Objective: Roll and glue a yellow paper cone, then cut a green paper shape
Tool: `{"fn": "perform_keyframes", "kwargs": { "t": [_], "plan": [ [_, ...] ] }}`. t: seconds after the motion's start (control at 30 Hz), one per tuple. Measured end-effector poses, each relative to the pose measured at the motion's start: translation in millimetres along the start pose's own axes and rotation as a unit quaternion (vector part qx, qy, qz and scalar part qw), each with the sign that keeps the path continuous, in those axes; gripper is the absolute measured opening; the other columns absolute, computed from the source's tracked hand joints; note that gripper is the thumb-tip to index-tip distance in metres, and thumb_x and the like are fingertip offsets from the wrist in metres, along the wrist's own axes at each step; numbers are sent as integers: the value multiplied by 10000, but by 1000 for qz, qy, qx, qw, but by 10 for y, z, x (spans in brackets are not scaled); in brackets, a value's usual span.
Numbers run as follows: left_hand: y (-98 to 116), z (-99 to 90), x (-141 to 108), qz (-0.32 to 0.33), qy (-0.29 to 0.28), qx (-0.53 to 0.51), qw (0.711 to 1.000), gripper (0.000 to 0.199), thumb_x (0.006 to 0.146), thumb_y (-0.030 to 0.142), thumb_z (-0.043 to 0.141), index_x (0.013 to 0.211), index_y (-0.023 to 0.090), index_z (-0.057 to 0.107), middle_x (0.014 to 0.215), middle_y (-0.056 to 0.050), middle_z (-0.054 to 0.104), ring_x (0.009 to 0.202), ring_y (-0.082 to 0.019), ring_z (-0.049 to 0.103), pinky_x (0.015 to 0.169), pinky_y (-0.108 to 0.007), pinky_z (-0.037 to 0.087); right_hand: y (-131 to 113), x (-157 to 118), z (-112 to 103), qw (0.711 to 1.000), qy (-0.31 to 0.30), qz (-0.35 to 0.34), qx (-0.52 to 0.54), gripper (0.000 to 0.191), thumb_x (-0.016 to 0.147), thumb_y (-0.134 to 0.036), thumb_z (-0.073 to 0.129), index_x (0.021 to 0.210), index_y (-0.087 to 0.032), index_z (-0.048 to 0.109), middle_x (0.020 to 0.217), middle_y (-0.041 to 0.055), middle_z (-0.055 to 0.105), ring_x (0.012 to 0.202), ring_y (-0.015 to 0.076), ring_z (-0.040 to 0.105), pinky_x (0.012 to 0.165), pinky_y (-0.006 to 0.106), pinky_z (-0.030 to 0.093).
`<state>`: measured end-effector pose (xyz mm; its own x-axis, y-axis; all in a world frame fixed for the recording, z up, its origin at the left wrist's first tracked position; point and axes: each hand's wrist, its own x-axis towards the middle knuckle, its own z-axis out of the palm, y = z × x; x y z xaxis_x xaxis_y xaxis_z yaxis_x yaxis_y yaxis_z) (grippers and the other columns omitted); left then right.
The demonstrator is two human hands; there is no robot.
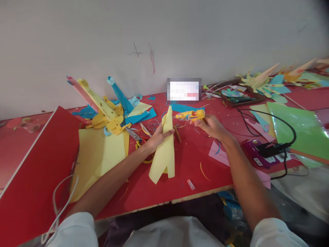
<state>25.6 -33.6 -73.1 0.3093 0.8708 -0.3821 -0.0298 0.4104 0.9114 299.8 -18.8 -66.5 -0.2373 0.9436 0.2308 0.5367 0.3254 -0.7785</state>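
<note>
A pale yellow paper cone [163,152], rolled with its narrow end up, stands in front of me. Around its upper part my left hand [159,135] is closed. My right hand [209,126] grips a yellow glue gun [194,115] whose tip points left at the top of the cone, close beside it. Whether the tip touches the paper I cannot tell. Just left of the cone lie scissors [133,134] with dark metal blades, partly behind my left hand. A brown stick-like piece [177,133] rests right of the cone.
Finished-looking paper cones with yellow petals [102,109] stand at the back left, near yellow sheets [100,147]. On the right are a purple power strip [253,152] with a black plug and cable, a green sheet [300,132] and a dark tray [243,97]. A red board [41,171] leans at left.
</note>
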Motion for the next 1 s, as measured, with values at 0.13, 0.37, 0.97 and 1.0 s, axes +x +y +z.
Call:
{"fn": "perform_keyframes", "kwargs": {
  "t": [0.13, 0.37, 0.97, 1.0],
  "plan": [
    [-29, -24, 9, 5, -12, 4, 1000, 629, 789, 449, 857, 1276, 237, 520, 764, 28, 651, 615, -180, 647, 533, -291, 531, 30, -98, -305, 988, 6, 19, -151, 593, 979, -742, 520, 961, -193, 741, 704, 55, 664, 634, 205, 586, 593, 315, 360],
    [-27, -30, 20, 20, -7, -2, 1000, 553, 809, 431, 846, 1229, 229, 549, 798, 15, 648, 649, -172, 633, 586, -303, 550, 150, -290, -540, 911, -106, 70, -392, 434, 977, -613, 573, 1022, -216, 740, 1020, 136, 751, 919, 295, 700, 729, 353, 447],
    [122, -3, -48, 144, 57, -60, 986, 668, 754, 452, 889, 1293, 237, 559, 934, -8, 715, 760, -179, 695, 692, -296, 589, -569, 292, 959, 981, 165, 72, 70, 733, 986, -851, 350, 585, -243, 437, 539, 3, 479, 582, 174, 516, 619, 322, 421],
    [146, -26, -43, 161, 61, -62, 983, 662, 760, 450, 887, 1296, 240, 559, 940, -10, 715, 757, -176, 694, 690, -295, 590, -567, 261, 1022, 981, 134, 84, 116, 739, 955, -881, 380, 602, -240, 487, 563, 13, 529, 618, 191, 564, 638, 327, 461]
  ]
}}
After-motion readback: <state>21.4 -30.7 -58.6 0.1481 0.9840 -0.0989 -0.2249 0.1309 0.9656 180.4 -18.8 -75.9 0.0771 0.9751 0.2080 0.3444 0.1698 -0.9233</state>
